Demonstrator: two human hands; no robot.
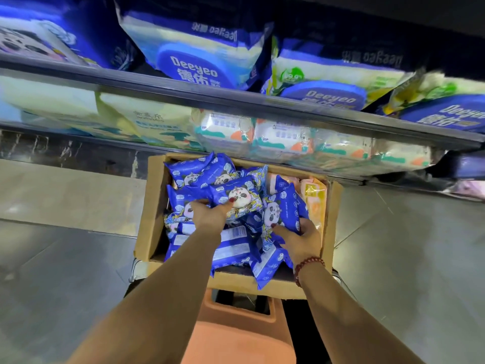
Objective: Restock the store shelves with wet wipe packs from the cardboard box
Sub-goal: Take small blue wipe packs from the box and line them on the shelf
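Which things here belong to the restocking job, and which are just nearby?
Part of the job:
- cardboard box
- blue panda packs in it
- left hand and right hand, both on packs
- store shelves

Just nearby:
- Deeyeo bags already shelved
- orange packs at the box's right side
- orange seat below the box

"Deeyeo" on shelf pks (194, 52)

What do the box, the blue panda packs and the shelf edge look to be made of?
Box: brown corrugated cardboard, matte, with a raw cut rim. Blue panda packs: thin glossy plastic film, judging by highlights, wrinkles and crimped ends. Shelf edge: likely metal or clear plastic strip; it reflects light, but blur leaves it open.
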